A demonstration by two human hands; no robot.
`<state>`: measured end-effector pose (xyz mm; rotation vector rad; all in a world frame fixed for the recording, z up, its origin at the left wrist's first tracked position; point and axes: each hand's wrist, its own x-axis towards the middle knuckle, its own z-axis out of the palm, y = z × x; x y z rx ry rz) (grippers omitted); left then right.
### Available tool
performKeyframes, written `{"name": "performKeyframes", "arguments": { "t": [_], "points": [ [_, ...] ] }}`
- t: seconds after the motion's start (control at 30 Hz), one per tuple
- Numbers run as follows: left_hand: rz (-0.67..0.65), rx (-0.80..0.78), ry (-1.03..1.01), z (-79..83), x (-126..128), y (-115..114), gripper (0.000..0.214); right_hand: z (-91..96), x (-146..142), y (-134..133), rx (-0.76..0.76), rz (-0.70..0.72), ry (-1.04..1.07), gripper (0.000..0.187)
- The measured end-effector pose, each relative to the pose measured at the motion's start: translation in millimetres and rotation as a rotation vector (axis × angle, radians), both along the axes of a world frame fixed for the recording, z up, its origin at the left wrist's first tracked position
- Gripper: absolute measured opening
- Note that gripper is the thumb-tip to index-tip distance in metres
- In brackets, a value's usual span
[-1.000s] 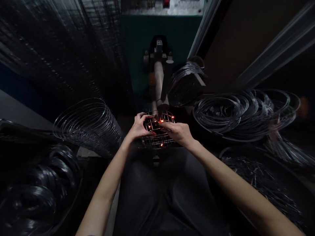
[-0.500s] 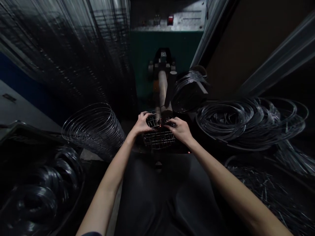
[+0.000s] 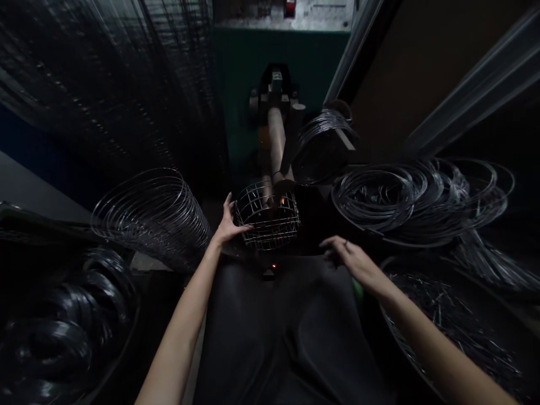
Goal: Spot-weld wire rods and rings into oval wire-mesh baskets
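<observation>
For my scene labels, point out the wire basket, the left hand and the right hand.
Wire basket [image 3: 272,229]: head view, on its near wall.
Left hand [image 3: 226,229]: head view, mid-hand.
Right hand [image 3: 352,260]: head view, on its back.

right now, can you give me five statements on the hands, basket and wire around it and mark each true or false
1. The left hand is at the side of the wire basket. True.
2. The right hand grips the basket's rim. False: the right hand is apart from it.
3. Stacked wire rings stand to the basket's left. True.
4. An orange glow shows at the basket. True.
5. The red switch is below the basket. False: the red switch is on the panel above.
</observation>
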<state>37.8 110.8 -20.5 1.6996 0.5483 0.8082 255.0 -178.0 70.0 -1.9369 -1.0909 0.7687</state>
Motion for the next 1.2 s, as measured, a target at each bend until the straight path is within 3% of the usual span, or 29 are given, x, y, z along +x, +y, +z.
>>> {"name": "performKeyframes", "arguments": {
  "t": [0.1, 0.17, 0.23, 0.33, 0.43, 0.5, 0.6, 0.73, 0.83, 1.0, 1.2],
  "points": [
    [0.048, -0.095, -0.055, 4.8, 1.8, -5.1, 0.136, -46.7, 5.1, -32.8, -0.106, 0.104, -0.209, 0.043],
    [0.061, -0.047, -0.063, 13.3, -4.5, -13.3, 0.131, -61.8, 8.7, -43.9, -0.140, 0.096, -0.273, 0.041],
    [0.038, 0.092, -0.037, 24.6, -15.3, -26.5, 0.123, -53.8, 5.5, -42.3, -0.114, 0.053, -0.264, 0.040],
    [0.035, 0.354, 0.079, 44.9, -31.4, -52.3, 0.106, -6.0, -18.3, -19.3, -0.006, 0.044, -0.151, 0.050],
    [0.033, 0.491, 0.243, 63.7, -35.7, -75.8, 0.091, 44.5, -47.7, 17.1, -0.006, 0.216, 0.045, 0.046],
    [-0.022, 0.547, 0.332, 71.3, -30.7, -87.1, 0.085, 59.2, -59.4, 41.4, -0.103, 0.334, 0.154, 0.037],
    [-0.099, 0.632, 0.400, 73.9, -17.7, -97.4, 0.078, 53.2, -65.0, 66.2, -0.179, 0.372, 0.094, 0.027],
    [-0.127, 0.649, 0.426, 68.8, -6.3, -99.3, 0.075, 33.1, -71.1, 71.0, -0.073, 0.397, -0.451, 0.024],
    [-0.170, 0.641, 0.409, 65.1, -4.6, -96.1, 0.078, 25.9, -79.2, 64.2, -0.119, 0.510, -0.760, 0.034],
    [-0.180, 0.595, 0.403, 68.0, -5.0, -92.7, 0.072, 20.8, -81.5, 59.2, -0.160, 0.589, -0.934, 0.031],
    [-0.136, 0.596, 0.336, 79.8, -3.6, -86.1, 0.069, 23.5, -70.0, 62.4, -0.123, 0.629, -1.056, 0.043]
  ]
}}
